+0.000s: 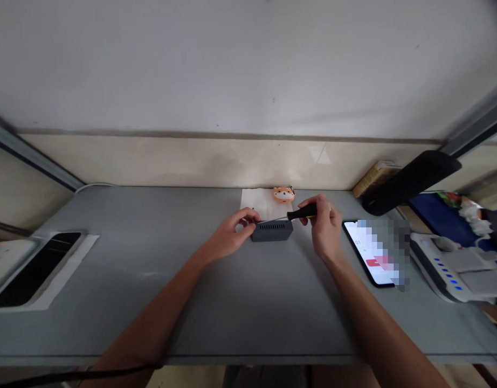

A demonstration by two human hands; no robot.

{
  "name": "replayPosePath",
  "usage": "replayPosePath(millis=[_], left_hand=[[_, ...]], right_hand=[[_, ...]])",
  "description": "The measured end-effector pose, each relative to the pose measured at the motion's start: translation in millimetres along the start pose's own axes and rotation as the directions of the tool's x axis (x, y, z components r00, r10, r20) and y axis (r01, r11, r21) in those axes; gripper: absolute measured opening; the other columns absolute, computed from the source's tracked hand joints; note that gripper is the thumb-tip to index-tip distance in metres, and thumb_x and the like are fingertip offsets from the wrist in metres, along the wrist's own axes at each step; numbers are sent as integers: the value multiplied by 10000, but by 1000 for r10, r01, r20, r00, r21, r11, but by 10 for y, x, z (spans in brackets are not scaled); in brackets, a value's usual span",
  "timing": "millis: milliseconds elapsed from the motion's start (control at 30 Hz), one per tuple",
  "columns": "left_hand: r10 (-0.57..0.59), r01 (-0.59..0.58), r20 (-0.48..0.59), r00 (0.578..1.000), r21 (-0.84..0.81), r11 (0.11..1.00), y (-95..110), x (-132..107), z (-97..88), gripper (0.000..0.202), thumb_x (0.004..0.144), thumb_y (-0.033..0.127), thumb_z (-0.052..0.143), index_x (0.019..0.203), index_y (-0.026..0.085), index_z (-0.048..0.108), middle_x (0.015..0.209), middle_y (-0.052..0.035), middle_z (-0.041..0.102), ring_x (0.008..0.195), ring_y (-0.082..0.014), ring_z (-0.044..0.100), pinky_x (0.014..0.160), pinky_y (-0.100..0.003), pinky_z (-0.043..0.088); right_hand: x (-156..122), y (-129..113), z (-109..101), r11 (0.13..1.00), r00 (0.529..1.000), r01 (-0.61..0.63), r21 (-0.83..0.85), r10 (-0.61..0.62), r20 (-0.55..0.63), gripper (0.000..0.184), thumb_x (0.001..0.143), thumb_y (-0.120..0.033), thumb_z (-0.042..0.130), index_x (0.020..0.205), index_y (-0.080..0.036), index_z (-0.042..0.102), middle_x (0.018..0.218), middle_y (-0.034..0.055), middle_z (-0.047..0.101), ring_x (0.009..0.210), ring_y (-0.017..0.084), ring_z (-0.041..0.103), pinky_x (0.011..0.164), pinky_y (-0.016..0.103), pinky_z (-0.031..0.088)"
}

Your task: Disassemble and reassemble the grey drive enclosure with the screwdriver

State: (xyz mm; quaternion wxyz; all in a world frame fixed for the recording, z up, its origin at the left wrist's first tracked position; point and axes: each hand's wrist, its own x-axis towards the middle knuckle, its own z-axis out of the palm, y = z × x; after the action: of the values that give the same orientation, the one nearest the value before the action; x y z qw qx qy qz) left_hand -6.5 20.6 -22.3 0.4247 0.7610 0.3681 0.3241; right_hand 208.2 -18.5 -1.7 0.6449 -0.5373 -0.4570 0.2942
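A small dark grey box with a row of slots (273,231) lies on the grey table (232,291), a little past its middle. My left hand (232,233) grips the box's left end, fingers curled round it. In my right hand (324,226) is a screwdriver (299,214) with a black and yellow handle, held closed. Its thin shaft points left toward the top left of the box.
Behind the box lie a white sheet (262,202) and a small orange animal figure (283,193). A lit phone (372,252) rests right of my right hand. Further right are a white device with blue lights (442,267) and a black lamp head (410,180). A dark tray (34,269) sits far left.
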Motion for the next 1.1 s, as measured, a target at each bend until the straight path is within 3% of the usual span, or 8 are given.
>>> replayPosePath(millis=[367,533,667,833,933,1100], left_hand=[[18,-18,-11,1000,-33,999,-37,14,12,129,881,295,512,920,241,622,974,-41,692,933,-209,655,873,-363,537],[26,-28,-41,999,-49,998,-46,13,59,159,887,359,551,934,229,632,959,-36,687,892,-194,641,853,-339,529],[10,-11,-100,995,-11,1000,-18,18,93,206,920,401,567,880,215,644,878,-22,680,854,-183,638,815,-312,523],[58,-29,-203,977,144,989,-115,98,23,204,956,360,590,877,217,712,885,-32,706,829,-182,643,771,-299,522],[75,37,-314,947,337,941,-267,198,-16,179,977,292,593,914,225,746,914,-40,723,859,-194,653,833,-330,533],[122,34,-230,965,575,817,-450,257,12,172,981,223,612,956,227,782,964,-59,720,970,-229,665,914,-370,531]], right_hand=[[-3,-59,9,1000,1000,-14,-12,14,2,612,856,-769,527,664,-204,660,542,-13,518,505,120,457,543,288,396],[27,-24,-7,999,998,-26,48,29,-57,657,826,-818,522,662,-199,666,552,-7,541,503,114,471,540,284,377],[32,-12,4,996,998,-42,75,45,-37,642,817,-815,538,662,-204,659,513,-15,510,486,119,457,535,293,367],[68,9,-9,978,987,-81,192,105,-121,604,808,-791,571,659,-209,642,562,-6,536,489,117,450,520,297,348],[101,52,-20,969,976,-105,222,144,-166,612,769,-806,597,645,-208,634,526,-20,499,471,114,428,507,296,326],[131,93,-46,972,967,-143,185,177,-182,615,772,-801,591,647,-201,637,488,-32,469,467,119,431,515,300,319]])
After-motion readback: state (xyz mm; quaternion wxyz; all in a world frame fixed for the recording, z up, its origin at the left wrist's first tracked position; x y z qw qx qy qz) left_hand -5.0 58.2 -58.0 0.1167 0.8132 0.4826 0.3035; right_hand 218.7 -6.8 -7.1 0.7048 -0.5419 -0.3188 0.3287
